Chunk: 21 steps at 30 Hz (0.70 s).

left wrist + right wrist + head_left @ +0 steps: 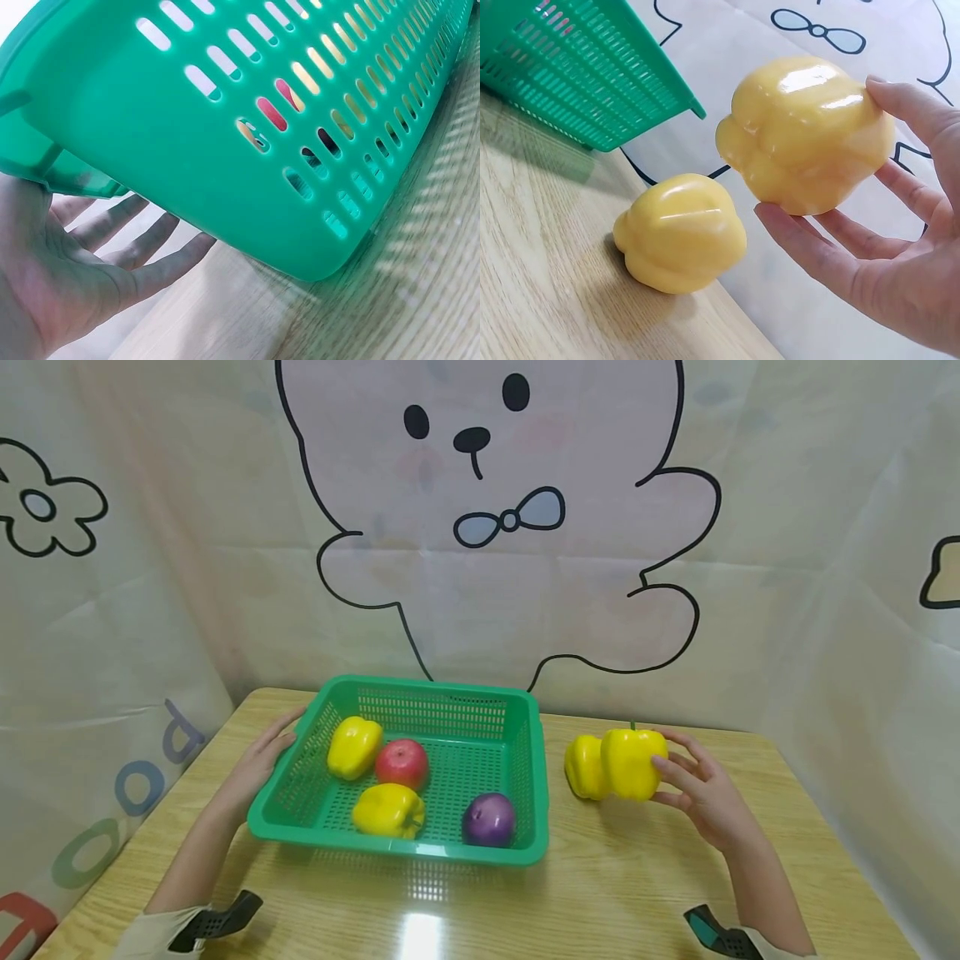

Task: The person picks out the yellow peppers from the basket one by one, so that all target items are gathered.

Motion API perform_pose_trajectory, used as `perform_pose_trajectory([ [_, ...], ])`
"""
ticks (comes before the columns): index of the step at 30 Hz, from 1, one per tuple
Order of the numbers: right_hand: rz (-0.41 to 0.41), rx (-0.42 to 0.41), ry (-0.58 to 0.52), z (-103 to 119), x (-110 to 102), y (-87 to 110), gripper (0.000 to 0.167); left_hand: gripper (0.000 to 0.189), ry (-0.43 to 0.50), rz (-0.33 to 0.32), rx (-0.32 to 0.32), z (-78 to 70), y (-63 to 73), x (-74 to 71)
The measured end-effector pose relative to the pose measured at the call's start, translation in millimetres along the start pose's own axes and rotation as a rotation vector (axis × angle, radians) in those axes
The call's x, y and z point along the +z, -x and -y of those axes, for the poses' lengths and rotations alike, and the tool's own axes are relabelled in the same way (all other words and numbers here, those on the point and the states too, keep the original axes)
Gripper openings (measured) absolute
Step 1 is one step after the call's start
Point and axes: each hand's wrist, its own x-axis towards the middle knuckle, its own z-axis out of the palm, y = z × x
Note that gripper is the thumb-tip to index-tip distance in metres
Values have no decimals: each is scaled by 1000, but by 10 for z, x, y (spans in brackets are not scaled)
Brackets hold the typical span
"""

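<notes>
My right hand point(704, 791) holds a yellow bell pepper point(810, 135) between thumb and fingers, raised off the table. Another yellow bell pepper point(682, 234) lies on the table beside it, partly hidden behind the held one in the head view. At the left, my left hand point(257, 772) rests against the outer side of a green plastic basket point(438, 685), its fingers extended under the rim point(82, 262). Inside the basket are a yellow bell pepper point(356, 747) at the back left, a red apple-like fruit point(402, 764), a yellow bell pepper point(388, 811) at the front and a glossy purple round thing point(489, 820).
The wooden table point(600, 893) carries the basket left of centre. A pale cloth point(810, 610) with a printed bear and flower hangs behind and around the table. Dark straps point(217, 922) circle both wrists.
</notes>
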Motion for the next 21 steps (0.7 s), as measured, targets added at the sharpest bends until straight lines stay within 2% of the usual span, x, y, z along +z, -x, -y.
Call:
perform_pose_trajectory([
  [13,5,-11,-19,-30,-48,1,35,64,-34,-17,-12,-2,-7,-10],
  [21,-21,10,-6,-43,-88,3,35,64,1,-1,9,7,3,-3],
])
